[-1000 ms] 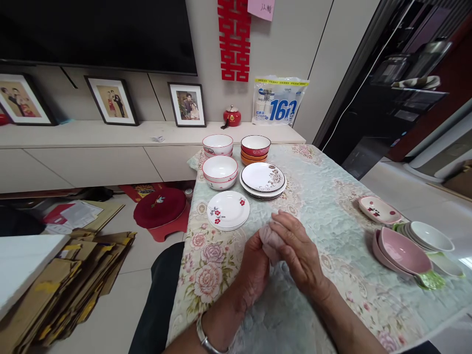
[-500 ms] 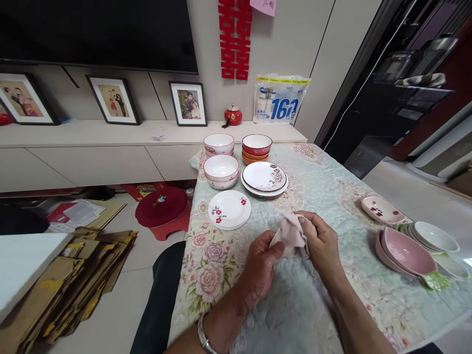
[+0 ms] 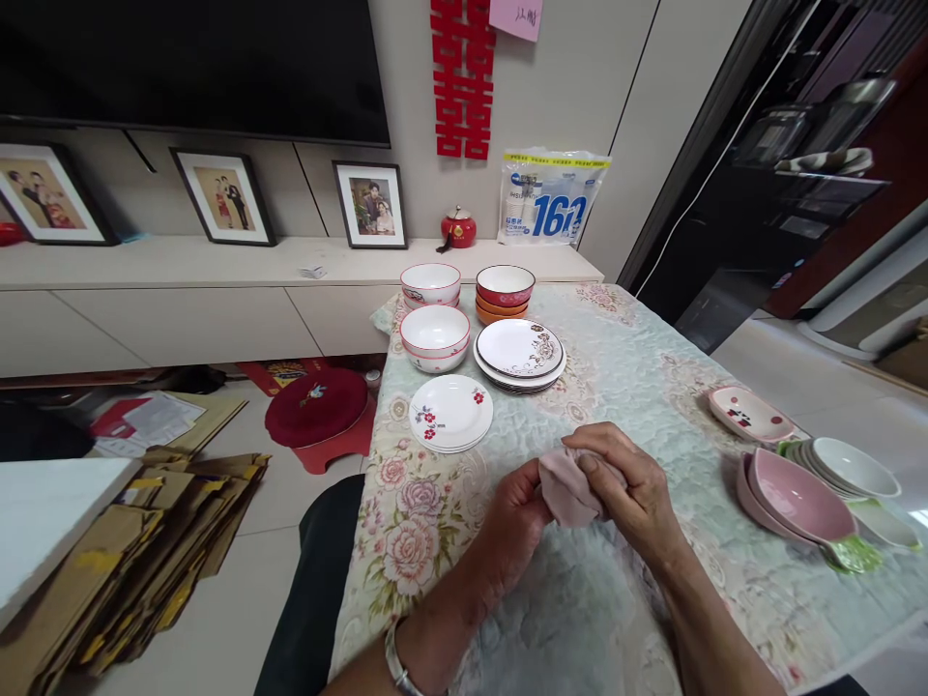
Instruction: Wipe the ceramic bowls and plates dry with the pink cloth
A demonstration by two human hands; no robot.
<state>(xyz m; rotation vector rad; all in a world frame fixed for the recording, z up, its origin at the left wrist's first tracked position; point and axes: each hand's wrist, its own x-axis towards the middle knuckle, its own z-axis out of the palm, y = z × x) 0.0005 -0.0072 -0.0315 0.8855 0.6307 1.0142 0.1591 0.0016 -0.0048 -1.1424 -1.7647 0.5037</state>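
A pale pink cloth (image 3: 569, 488) is bunched between my two hands above the near part of the table. My right hand (image 3: 627, 478) is closed on the cloth from the right, fingers curled over its top. On the left, my left hand (image 3: 518, 503) is closed at the cloth's edge; whatever it grips is hidden behind the cloth and fingers. Beyond my hands lie a small stack of white flowered plates (image 3: 450, 411) and a stack of larger dark-rimmed plates (image 3: 520, 348).
Red-rimmed white bowls (image 3: 435, 331) and red and orange bowls (image 3: 506, 285) stand at the table's far end. At right are pink bowls (image 3: 801, 493), white bowls (image 3: 859, 466) and a strawberry-patterned dish (image 3: 750, 413). A red stool (image 3: 317, 406) stands left of the table.
My right hand has shifted slightly with the cloth, which now spreads over what was a pale edge at my left thumb. My left hand has turned a little. The stacked dishes have not moved.
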